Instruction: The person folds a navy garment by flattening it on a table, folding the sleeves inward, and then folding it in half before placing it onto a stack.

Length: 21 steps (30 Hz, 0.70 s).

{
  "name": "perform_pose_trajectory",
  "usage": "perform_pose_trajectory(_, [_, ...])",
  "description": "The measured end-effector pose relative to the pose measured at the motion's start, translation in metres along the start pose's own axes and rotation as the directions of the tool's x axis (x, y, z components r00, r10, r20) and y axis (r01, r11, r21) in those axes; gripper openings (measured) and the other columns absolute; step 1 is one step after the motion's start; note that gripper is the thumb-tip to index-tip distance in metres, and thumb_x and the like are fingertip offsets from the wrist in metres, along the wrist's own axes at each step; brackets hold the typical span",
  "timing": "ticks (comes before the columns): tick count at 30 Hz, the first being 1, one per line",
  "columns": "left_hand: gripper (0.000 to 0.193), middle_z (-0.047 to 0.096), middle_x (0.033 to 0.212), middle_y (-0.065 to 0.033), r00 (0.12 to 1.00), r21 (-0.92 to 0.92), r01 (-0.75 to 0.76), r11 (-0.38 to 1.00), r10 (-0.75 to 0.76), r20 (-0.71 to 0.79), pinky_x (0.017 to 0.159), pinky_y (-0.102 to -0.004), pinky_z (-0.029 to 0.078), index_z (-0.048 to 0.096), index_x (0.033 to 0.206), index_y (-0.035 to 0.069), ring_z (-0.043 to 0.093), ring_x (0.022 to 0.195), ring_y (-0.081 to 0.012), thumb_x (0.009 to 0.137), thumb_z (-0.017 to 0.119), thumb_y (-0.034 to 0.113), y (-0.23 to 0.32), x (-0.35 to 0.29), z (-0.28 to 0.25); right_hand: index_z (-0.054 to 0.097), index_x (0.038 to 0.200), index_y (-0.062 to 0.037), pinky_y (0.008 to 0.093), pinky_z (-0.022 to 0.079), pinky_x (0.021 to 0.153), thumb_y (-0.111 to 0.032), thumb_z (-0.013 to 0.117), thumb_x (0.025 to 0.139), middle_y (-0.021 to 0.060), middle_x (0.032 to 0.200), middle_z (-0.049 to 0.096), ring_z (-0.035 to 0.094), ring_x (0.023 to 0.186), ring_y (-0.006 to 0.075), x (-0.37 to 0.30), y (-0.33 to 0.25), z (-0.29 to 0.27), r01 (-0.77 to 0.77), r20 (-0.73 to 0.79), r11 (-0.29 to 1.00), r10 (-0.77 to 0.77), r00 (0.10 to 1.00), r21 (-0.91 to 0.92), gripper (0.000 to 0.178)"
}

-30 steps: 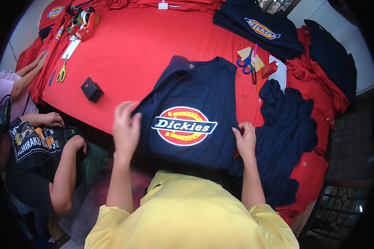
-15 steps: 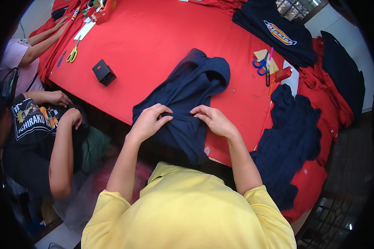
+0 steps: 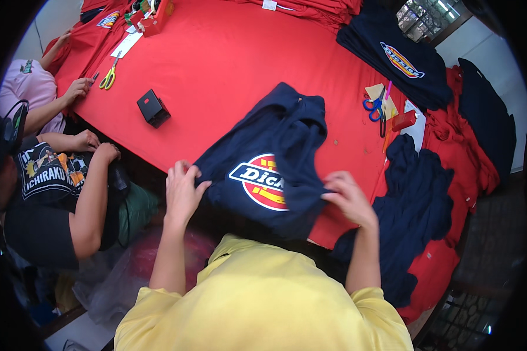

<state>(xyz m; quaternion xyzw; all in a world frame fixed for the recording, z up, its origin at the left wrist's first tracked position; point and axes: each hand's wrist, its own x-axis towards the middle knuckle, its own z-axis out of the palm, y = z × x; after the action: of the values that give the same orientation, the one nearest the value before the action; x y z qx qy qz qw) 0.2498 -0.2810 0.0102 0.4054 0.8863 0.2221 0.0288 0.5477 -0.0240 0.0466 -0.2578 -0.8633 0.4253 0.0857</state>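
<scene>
A navy T-shirt (image 3: 263, 158) with a round red, yellow and white chest print lies on the red table (image 3: 228, 64), its right side folded over part of the print. My left hand (image 3: 183, 190) rests on the shirt's lower left edge, fingers pinching the cloth. The folded flap at the lower right is gripped by my right hand (image 3: 348, 198). My yellow sleeves fill the bottom of the view.
A small black box (image 3: 153, 108) sits left of the shirt. Blue-handled scissors (image 3: 373, 106) and a red marker lie to the right, near navy (image 3: 415, 199) and red garment piles. Another printed navy shirt (image 3: 399, 58) lies far right. Two other people sit at left; yellow scissors (image 3: 107, 79) beside them.
The shirt was bunched between both my hands; now it lies spread with the print showing, my hands apart and the right side folded over.
</scene>
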Motion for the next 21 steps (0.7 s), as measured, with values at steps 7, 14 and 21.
perform_pose_trajectory(7, [0.016,0.055,0.087,0.0029,0.972,-0.912,0.229,0.339,-0.137,0.193,0.071,-0.0215,0.041,0.055,0.089,0.006,0.052,0.080,-0.0064,0.082,0.069,0.005,-0.018,0.010,-0.076,0.052,0.104,-0.0053,0.0253,0.053,0.056,-0.009,0.057,0.093,0.0043,0.089,0.062,0.063,0.072,0.0119,-0.098,0.069,-0.119,0.100,-0.437,0.724,0.295,0.850,0.682,0.013])
perform_pose_trajectory(14, [0.040,0.058,0.115,-0.0110,0.934,-0.940,-0.334,0.074,-0.106,-0.340,0.095,-0.0280,0.042,0.050,0.122,-0.004,0.056,0.106,-0.0176,0.086,0.065,0.004,0.037,0.206,-0.118,0.051,0.121,-0.0033,0.0280,0.049,0.079,-0.010,0.057,0.094,0.0048,0.102,0.060,0.058,0.091,0.0128,0.063,0.013,-0.214,0.430,-0.628,0.704,0.029,0.778,0.565,0.028])
perform_pose_trajectory(21, [0.076,0.035,0.149,-0.0176,0.954,-0.278,-0.269,0.922,0.216,-0.207,0.114,-0.0402,0.021,0.040,0.141,0.004,0.026,0.141,-0.0337,0.080,0.070,0.039,0.030,0.225,-0.062,0.049,0.127,-0.0045,0.0287,0.046,0.083,-0.015,0.066,0.085,0.0059,0.102,0.057,0.054,0.094,0.0132,0.134,-0.015,-0.157,0.103,-0.576,0.977,0.024,0.817,0.186,0.047])
